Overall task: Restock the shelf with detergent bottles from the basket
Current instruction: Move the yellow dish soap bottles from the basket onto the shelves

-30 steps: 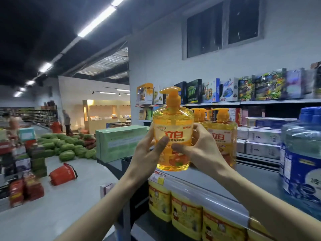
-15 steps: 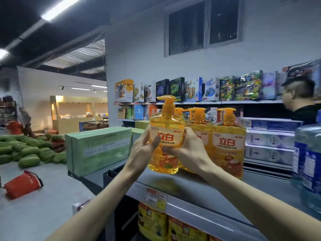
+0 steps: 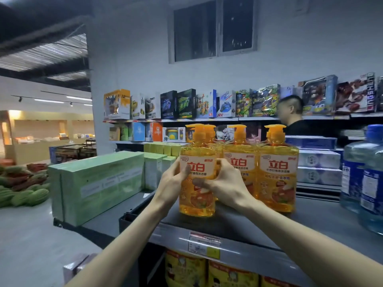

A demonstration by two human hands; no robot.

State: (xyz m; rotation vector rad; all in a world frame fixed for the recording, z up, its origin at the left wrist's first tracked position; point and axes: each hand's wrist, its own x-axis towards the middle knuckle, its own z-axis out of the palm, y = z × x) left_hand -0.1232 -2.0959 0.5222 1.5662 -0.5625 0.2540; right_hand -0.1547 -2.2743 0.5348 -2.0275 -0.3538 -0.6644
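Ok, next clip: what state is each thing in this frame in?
Held bottle: upright, pump cap on, base at the shelf surface, contact unclear.
Left hand: grips the bottle's left side.
Right hand: grips its right side.
Other bottles: upright on the shelf, caps on.
Water jugs: upright, capped.
Green boxes: closed, lying lengthwise.

Rear bottles (image 3: 210,132) mostly hidden, water jug (image 3: 373,183) cropped rt.

Arms extended forward; left hand (image 3: 173,181) and right hand (image 3: 224,183) grip bottle (image 3: 196,204) sides, thumbs across front.
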